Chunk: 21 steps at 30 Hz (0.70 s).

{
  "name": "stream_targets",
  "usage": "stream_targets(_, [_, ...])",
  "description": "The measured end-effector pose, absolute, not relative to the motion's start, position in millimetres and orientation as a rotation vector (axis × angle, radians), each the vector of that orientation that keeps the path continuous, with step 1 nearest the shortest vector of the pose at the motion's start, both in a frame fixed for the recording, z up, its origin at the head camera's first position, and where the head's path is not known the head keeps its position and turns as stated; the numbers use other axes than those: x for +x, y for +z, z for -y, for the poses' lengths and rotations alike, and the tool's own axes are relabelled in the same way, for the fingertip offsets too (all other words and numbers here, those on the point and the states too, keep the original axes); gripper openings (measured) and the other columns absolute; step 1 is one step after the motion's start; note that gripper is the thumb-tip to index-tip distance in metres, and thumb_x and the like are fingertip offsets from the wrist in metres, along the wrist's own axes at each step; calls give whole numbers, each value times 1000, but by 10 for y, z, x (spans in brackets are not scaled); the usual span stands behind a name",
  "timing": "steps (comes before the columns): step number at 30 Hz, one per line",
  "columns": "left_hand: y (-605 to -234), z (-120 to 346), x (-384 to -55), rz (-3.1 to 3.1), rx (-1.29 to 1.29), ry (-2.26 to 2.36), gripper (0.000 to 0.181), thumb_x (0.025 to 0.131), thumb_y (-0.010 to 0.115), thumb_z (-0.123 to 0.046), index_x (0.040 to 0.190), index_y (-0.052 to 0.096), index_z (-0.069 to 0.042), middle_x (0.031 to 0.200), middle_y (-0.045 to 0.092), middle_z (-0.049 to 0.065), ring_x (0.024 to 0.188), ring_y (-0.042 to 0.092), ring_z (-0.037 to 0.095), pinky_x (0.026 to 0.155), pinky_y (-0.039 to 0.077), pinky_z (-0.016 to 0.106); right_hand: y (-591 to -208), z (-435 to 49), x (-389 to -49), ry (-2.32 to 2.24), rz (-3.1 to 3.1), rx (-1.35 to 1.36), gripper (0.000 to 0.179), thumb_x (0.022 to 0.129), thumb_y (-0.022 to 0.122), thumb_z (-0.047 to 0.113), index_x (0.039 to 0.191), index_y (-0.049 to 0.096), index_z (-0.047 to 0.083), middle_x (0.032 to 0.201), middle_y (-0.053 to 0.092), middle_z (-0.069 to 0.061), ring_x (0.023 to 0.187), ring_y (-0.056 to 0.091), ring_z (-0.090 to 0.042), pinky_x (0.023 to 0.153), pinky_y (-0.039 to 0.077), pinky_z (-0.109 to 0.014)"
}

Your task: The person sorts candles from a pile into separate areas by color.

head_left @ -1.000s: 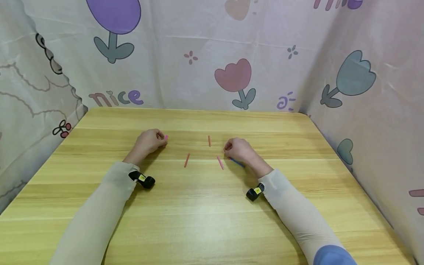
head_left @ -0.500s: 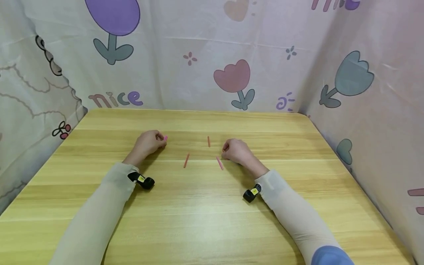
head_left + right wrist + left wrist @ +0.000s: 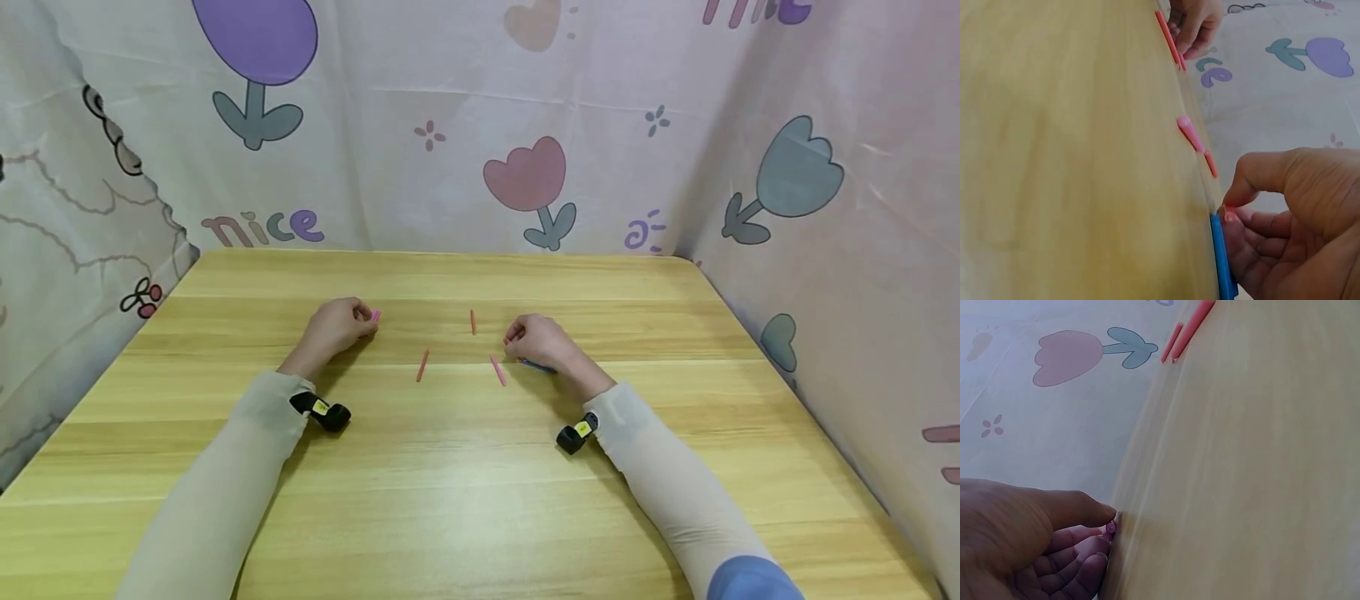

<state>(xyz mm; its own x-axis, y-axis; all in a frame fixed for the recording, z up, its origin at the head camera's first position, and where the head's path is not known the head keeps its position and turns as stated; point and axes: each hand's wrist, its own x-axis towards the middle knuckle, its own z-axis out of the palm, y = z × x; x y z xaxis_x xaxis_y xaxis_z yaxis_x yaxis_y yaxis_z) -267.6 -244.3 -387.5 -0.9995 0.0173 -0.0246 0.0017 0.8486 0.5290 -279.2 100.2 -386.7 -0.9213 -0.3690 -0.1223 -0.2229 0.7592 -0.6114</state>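
Note:
My left hand (image 3: 337, 325) pinches a short pink stick (image 3: 376, 316) between thumb and fingers on the left of the table; its end (image 3: 1110, 529) peeks out under the thumb in the left wrist view. Across from it, my right hand (image 3: 542, 342) pinches an orange-red stick (image 3: 1230, 217), mostly covered by the fingers. Right beside that hand lies a blue stick (image 3: 1220, 253), partly hidden by it in the head view. Between the hands lie a pink stick (image 3: 498, 371), an orange stick (image 3: 473, 322) and another orange stick (image 3: 422, 366), spaced apart.
The wood-grain table (image 3: 450, 483) ends at a printed curtain (image 3: 420, 183), which hangs along its back and sides. A small black camera sits on each wrist, the left one (image 3: 330, 414) and the right one (image 3: 573, 435).
My right hand shifts slightly left over the blue stick and then back a little, so the stick shows again. The left hand stays nearly still, and the loose sticks keep their places.

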Motion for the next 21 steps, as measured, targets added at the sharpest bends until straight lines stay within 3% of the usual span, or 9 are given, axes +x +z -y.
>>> stream_targets(12, [-3878,2443,-2674,-2985,23,857,25,92,64,-23,102,63,0,85,59,10,77,51,26,72,39,36,-3895,-1038,-2833,-1227,-2506,-372,19,85,65,4,104,62,1,91,62,-10,67,57,-16,60,46,-25])
stream_targets(21, [-3886,2440,-2696,-3001,51,847,26,93,64,-24,103,63,0,84,60,10,76,52,25,72,40,37,-3860,-1071,-2844,-1360,-2374,-344,20,86,62,-1,106,61,-3,93,61,-12,69,58,-16,62,49,-23])
